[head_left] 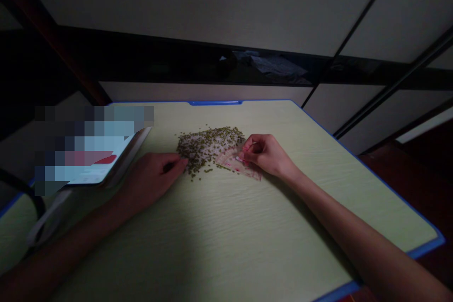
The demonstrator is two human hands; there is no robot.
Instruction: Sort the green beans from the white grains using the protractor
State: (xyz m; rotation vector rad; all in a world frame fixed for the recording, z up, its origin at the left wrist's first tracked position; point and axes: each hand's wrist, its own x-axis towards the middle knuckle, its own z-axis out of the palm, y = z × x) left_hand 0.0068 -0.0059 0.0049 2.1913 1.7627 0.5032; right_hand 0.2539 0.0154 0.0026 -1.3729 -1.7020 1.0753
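A loose pile of small green beans mixed with white grains (207, 144) lies on the table. At its left edge is my left hand (161, 170), thumb and forefinger brought together near the beans; what they hold, if anything, cannot be made out. My right hand (264, 151) is at the pile's right side, fingers curled in a pinch. Under and beside those fingers lies a thin, see-through piece with pink print (233, 166), flat on the table and touching the pile. A small whitish bit shows at the right fingertips. The dim light hides finer detail.
A lit tablet or phone screen (102, 167), partly blurred out, stands tilted at the left, with a pale strap (49, 217) and a dark cable near it. The pale table (226, 245) has a blue rim. Behind it are cabinet panels (198, 4) with a dark open shelf.
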